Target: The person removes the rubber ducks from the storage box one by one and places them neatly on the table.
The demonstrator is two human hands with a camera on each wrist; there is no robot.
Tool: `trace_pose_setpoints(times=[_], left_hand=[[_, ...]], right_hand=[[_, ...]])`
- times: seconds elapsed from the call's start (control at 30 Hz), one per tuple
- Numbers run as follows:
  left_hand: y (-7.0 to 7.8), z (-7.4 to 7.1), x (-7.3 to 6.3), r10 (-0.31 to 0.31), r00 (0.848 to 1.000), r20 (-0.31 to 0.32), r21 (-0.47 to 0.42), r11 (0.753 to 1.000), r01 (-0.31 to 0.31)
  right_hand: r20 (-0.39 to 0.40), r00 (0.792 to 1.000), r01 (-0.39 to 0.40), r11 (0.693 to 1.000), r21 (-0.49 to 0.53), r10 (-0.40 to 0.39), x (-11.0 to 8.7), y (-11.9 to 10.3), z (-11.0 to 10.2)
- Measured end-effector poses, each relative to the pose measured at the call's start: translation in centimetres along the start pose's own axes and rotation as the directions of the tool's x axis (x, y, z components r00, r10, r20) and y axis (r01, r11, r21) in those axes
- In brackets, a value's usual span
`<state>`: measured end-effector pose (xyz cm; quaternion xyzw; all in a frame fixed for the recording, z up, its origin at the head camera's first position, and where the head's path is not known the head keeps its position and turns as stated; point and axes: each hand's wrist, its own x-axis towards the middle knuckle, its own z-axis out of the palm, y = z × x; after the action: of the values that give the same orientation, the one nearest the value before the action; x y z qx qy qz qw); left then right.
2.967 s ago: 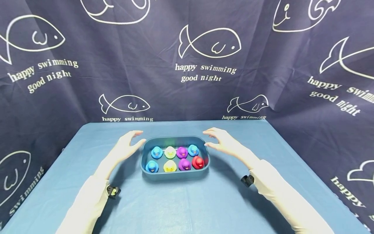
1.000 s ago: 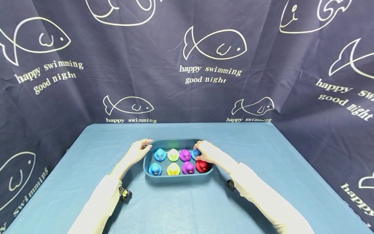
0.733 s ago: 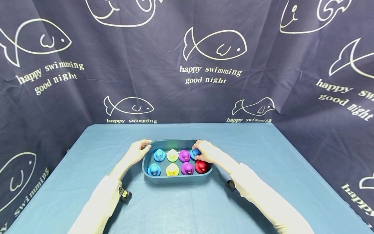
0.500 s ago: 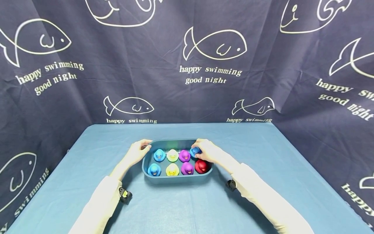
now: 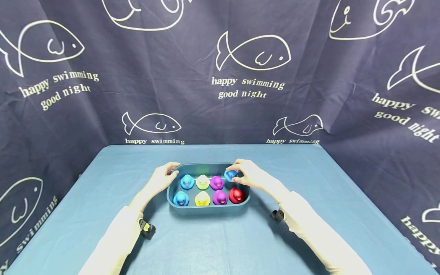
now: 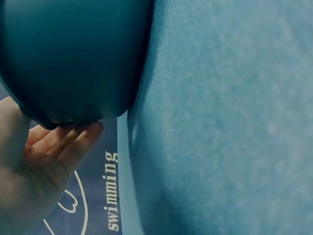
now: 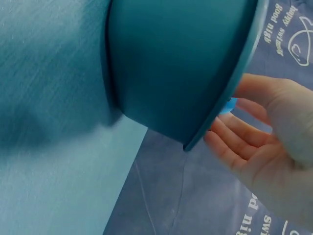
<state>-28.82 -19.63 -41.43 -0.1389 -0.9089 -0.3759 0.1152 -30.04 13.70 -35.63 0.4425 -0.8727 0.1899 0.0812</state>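
A dark teal oblong bin (image 5: 207, 211) stands on the table, with several rubber ducks inside in two rows. My left hand (image 5: 159, 179) holds the bin's left end; in the left wrist view, the fingers (image 6: 80, 144) lie against its outer wall and the thumb is at the rim. Over the back right corner, my right hand (image 5: 252, 174) pinches a blue rubber duck (image 5: 230, 175) between thumb and fingers, raised to about rim height. The right wrist view shows only a sliver of that duck behind the rim. Below it sits a red duck (image 5: 236, 194).
Two purple ducks (image 5: 220, 198), a yellow duck (image 5: 202, 199), a pale yellow duck (image 5: 203, 182) and two blue ducks (image 5: 181, 199) sit in the bin. A blue cloth (image 5: 220, 244) covers the table. Dark fish-print curtains (image 5: 192, 95) surround the back and sides.
Both hands came in to the bin from its sides. The right hand took hold of the back right blue duck and has raised it, moving slightly up and right. The left hand stays put lately.
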Motion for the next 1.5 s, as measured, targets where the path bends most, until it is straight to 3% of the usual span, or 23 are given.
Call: trace_pose_setpoints(times=[0.17,0.43,0.7,1.07,1.5], left_hand=[[-0.1,0.1,0.0,-0.017,1.000,0.011,-0.015,1.000,0.017],[-0.5,0.4,0.0,-0.050,0.998,0.028,-0.040,0.998,0.051],[-0.4,0.1,0.0,-0.058,0.997,0.044,-0.062,0.996,0.061],[-0.2,-0.1,-0.1,-0.066,0.995,0.069,-0.080,0.994,0.071],[-0.2,0.0,-0.1,-0.046,0.997,0.054,-0.047,0.998,0.049]], right_hand=[[-0.047,0.999,0.010,1.000,0.011,-0.009,-0.4,0.4,-0.5],[-0.132,0.988,-0.071,0.991,0.112,0.085,-1.5,0.6,-1.6],[-0.195,0.976,-0.076,0.990,0.121,0.098,-2.2,1.6,-2.8],[-0.209,0.972,-0.092,0.992,0.085,0.108,-3.7,3.0,-3.3],[-0.158,0.974,-0.150,0.985,0.086,0.162,-5.3,4.5,-2.1]])
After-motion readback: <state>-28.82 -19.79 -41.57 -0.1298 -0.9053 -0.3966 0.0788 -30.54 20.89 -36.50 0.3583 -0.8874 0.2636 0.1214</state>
